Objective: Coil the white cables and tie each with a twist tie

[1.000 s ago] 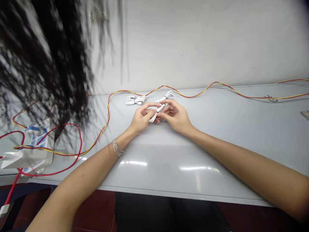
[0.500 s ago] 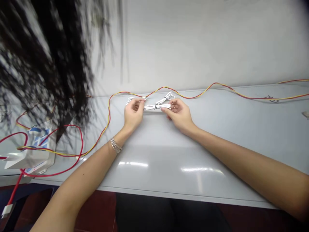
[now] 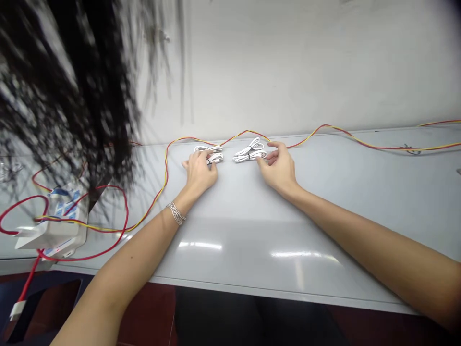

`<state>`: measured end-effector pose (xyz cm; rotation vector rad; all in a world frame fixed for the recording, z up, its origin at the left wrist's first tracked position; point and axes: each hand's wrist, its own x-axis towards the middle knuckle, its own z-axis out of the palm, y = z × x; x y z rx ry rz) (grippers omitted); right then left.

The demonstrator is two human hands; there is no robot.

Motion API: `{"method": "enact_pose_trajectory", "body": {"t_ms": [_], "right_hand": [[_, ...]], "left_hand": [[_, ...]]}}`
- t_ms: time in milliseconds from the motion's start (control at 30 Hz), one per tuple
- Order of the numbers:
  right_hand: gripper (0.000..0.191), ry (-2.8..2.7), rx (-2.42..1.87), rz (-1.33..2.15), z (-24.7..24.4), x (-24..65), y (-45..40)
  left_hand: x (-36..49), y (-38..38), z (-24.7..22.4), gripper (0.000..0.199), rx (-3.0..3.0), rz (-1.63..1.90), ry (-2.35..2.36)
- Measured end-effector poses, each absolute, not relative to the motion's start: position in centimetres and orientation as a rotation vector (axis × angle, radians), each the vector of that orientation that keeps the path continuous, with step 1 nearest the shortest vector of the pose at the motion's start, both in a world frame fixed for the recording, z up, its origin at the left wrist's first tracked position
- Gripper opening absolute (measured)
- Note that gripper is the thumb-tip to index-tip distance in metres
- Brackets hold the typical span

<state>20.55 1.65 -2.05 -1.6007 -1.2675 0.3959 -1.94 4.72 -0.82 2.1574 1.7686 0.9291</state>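
My left hand is palm down at the back of the table, its thumb and fingers closed around a white cable bundle with a dark tie. Its fingertips are partly hidden. Just behind it lies another white cable bundle. To the right, two more tied white cable bundles lie close together, a front one and a slanted one behind. My right hand is at their right end, thumb and fingers apart, the thumb close to the front bundle's end.
A red-and-yellow twisted wire runs along the back edge by the wall. At left, a white device with blue markings has a looped red cable. Dark hair covers the upper left.
The front white cable bundle has been set down beside the slanted one and my right hand has opened. My left hand has turned palm down over a bundle on the left.
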Motion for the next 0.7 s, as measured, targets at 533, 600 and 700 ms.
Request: {"method": "enact_pose_trajectory", "body": {"t_ms": [533,600,700], "right_hand": [[0.023,-1.874,-1.077,0.446,-0.6,18.3,-0.9],[0.025,-1.869,-1.088,0.475,-0.6,18.2,-1.0],[0.023,-1.863,-1.094,0.492,-0.7,18.2,-1.0]], "left_hand": [[0.1,2.8,-1.4,0.048,1.633,1.317,0.865],[0.2,2.5,-1.3,0.05,1.582,1.321,0.82],[0.3,2.2,-1.0,0.053,1.514,1.312,0.782]]}}
